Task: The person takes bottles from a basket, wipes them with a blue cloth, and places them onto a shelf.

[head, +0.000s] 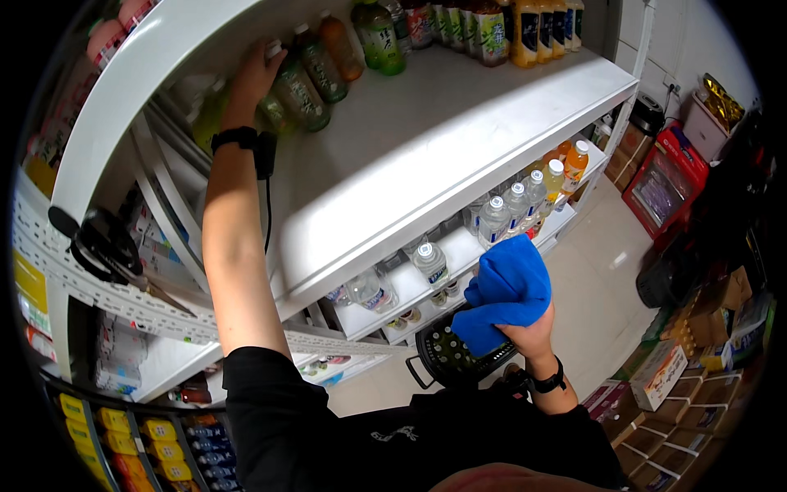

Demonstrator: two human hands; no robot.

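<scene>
My left hand reaches to the back of the white metal shelf, its fingers around the white-capped top of a green tea bottle. More bottles stand close by: another green one, an amber one and a bright green one. In my right hand is a bunched blue cloth, held in front of the lower shelf.
Clear water bottles line the lower shelf below. A black basket holding bottles stands on the floor. Scissors hang at the left on a perforated rail. Cardboard boxes are stacked at the right.
</scene>
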